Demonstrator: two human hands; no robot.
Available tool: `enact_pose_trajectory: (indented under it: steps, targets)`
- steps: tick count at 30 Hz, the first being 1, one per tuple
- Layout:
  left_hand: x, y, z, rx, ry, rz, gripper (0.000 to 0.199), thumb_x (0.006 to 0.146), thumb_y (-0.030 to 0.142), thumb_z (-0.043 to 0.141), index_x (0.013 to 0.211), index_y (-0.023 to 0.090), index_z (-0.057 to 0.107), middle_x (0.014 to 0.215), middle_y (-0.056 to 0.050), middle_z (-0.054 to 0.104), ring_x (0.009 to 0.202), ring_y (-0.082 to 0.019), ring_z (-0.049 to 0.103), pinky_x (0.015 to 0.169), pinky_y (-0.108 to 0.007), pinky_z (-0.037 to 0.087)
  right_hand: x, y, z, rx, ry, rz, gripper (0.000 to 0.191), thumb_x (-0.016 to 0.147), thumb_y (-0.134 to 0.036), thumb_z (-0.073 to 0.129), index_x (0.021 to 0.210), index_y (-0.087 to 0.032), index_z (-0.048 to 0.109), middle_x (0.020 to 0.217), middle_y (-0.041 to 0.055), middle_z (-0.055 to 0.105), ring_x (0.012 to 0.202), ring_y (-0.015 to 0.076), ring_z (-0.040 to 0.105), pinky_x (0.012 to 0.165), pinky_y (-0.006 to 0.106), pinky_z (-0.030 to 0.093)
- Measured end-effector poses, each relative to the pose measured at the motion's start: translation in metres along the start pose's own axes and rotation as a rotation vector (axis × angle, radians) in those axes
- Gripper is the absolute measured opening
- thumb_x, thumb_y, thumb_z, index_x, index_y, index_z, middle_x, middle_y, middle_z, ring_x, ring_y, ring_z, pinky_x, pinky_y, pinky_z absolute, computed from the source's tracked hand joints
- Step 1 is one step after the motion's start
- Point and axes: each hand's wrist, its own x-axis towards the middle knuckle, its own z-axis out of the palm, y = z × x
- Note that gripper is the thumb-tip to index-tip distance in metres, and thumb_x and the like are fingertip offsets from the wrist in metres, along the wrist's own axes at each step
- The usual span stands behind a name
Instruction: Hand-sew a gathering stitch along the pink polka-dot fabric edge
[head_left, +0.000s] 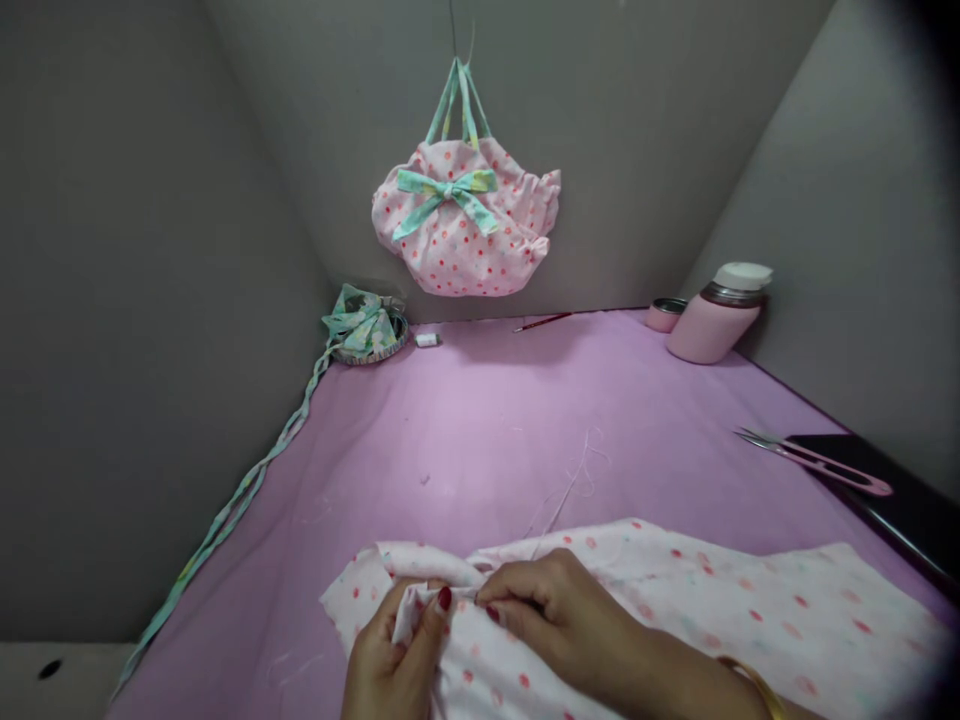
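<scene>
A pale pink fabric with red and peach dots [720, 590] lies across the near part of the lilac-covered table. My left hand [401, 640] pinches a folded edge of it between thumb and fingers. Close beside it on the right, my right hand [547, 620] is closed at the same edge, thumb and forefinger pressed together. Whatever sits between those fingertips is too small to make out. Loose white thread [574, 480] trails over the cloth and table just beyond my right hand.
A dotted bag with a green bow [465, 220] hangs at the back. Green fabric in a basket [364, 325], a spool [427, 340], a pink bottle [712, 325], a small tin [665, 314] and pink snips [817, 460] lie around the table. Green straps [247, 490] run down the left edge.
</scene>
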Motion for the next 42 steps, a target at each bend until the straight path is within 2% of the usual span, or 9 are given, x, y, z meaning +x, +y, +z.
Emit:
enact_pose_trajectory:
  steps: [7,18,26,32,35,39,42]
  targets:
    - [-0.002,0.001,0.000,0.071,0.022,0.062,0.023,0.075,0.041,0.061,0.080,0.018,0.062,0.070,-0.003,0.062,0.068,-0.018,0.054,0.064,-0.023,0.042,-0.001,-0.002,-0.001,0.004,-0.010,0.002,0.025,0.082,-0.011,0.049,0.090,-0.022,0.070,0.081,-0.0007,0.071,0.069,0.0107,0.062,0.066,0.020,0.043]
    - [-0.002,0.005,-0.002,0.084,-0.033,0.034,0.022,0.075,0.040,0.061,0.079,0.018,0.063,0.073,-0.003,0.061,0.072,-0.020,0.055,0.067,-0.024,0.044,-0.001,-0.003,-0.002,-0.003,-0.038,-0.008,0.026,0.082,-0.009,0.046,0.086,-0.018,0.070,0.077,0.0005,0.070,0.067,0.0101,0.061,0.065,0.019,0.043]
    - [-0.001,-0.007,-0.003,0.094,0.022,0.083,0.023,0.074,0.042,0.062,0.076,0.019,0.064,0.072,-0.003,0.061,0.070,-0.019,0.055,0.065,-0.023,0.043,0.000,-0.002,-0.002,-0.071,-0.034,-0.012,0.026,0.082,-0.010,0.045,0.085,-0.019,0.069,0.073,-0.0010,0.069,0.064,0.0098,0.059,0.063,0.019,0.042]
    - [-0.001,-0.013,-0.004,0.098,0.035,0.136,0.023,0.072,0.041,0.064,0.076,0.019,0.068,0.078,-0.006,0.066,0.076,-0.022,0.059,0.069,-0.024,0.044,-0.001,0.000,0.001,-0.130,-0.022,0.007,0.024,0.082,-0.013,0.046,0.087,-0.021,0.068,0.077,-0.0003,0.069,0.066,0.0113,0.060,0.065,0.021,0.041]
    - [-0.002,-0.014,-0.005,0.102,0.017,0.146,0.020,0.074,0.040,0.063,0.076,0.020,0.068,0.076,-0.004,0.066,0.073,-0.020,0.058,0.068,-0.023,0.043,-0.002,-0.001,-0.001,-0.178,0.002,0.038,0.022,0.081,-0.016,0.049,0.095,-0.021,0.065,0.074,0.0002,0.068,0.063,0.0128,0.059,0.063,0.023,0.041]
    - [-0.003,-0.012,-0.004,0.089,-0.007,0.112,0.023,0.075,0.041,0.061,0.080,0.019,0.065,0.078,-0.005,0.066,0.075,-0.021,0.058,0.069,-0.024,0.043,-0.003,-0.005,-0.005,-0.158,-0.053,-0.039,0.039,0.083,-0.015,0.047,0.121,-0.026,0.054,0.096,0.0021,0.069,0.076,0.0146,0.062,0.070,0.024,0.042]
    - [-0.003,-0.008,-0.003,0.108,0.006,0.101,0.024,0.075,0.042,0.061,0.077,0.018,0.064,0.075,-0.005,0.065,0.073,-0.020,0.058,0.067,-0.025,0.043,-0.002,-0.007,-0.007,-0.106,-0.127,-0.073,0.039,0.085,-0.009,0.043,0.115,-0.028,0.059,0.097,-0.0004,0.069,0.081,0.0133,0.062,0.074,0.023,0.042]
